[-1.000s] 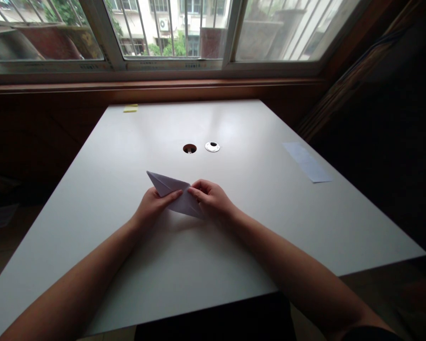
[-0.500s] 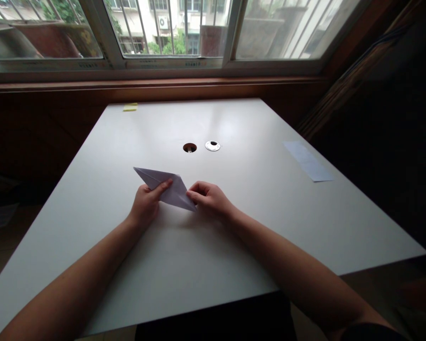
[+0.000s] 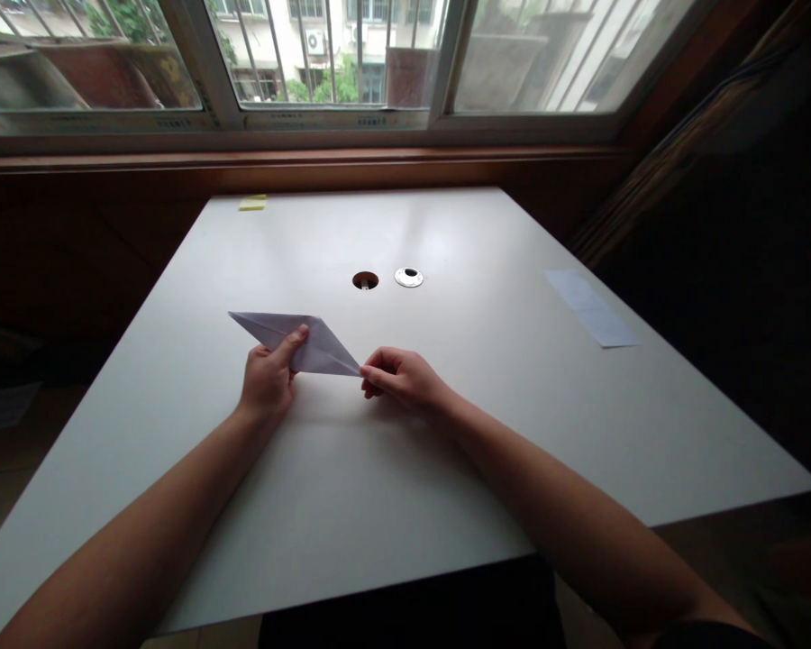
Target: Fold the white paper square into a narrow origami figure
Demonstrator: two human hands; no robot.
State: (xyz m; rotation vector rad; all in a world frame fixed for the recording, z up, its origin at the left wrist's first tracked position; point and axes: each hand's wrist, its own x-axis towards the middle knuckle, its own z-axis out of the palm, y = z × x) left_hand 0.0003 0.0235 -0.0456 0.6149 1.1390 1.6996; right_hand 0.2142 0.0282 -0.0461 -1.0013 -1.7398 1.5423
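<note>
A folded white paper (image 3: pixel 311 342), kite-shaped with long points, is held just above the white table (image 3: pixel 446 433). My left hand (image 3: pixel 267 379) grips its middle from below, thumb pressed on top. My right hand (image 3: pixel 398 379) pinches the paper's right tip between thumb and forefinger, the other fingers curled. The paper's left point sticks out free toward the left.
A round cable hole (image 3: pixel 365 280) and its loose white cap (image 3: pixel 409 277) lie beyond the paper. A flat paper strip (image 3: pixel 591 307) rests near the right edge. A yellow sticky-note pad (image 3: pixel 252 204) sits at the far edge, under the window.
The paper has shifted left and turned flatter. My left hand slid left along it, and my right hand moved from its middle to its right tip.
</note>
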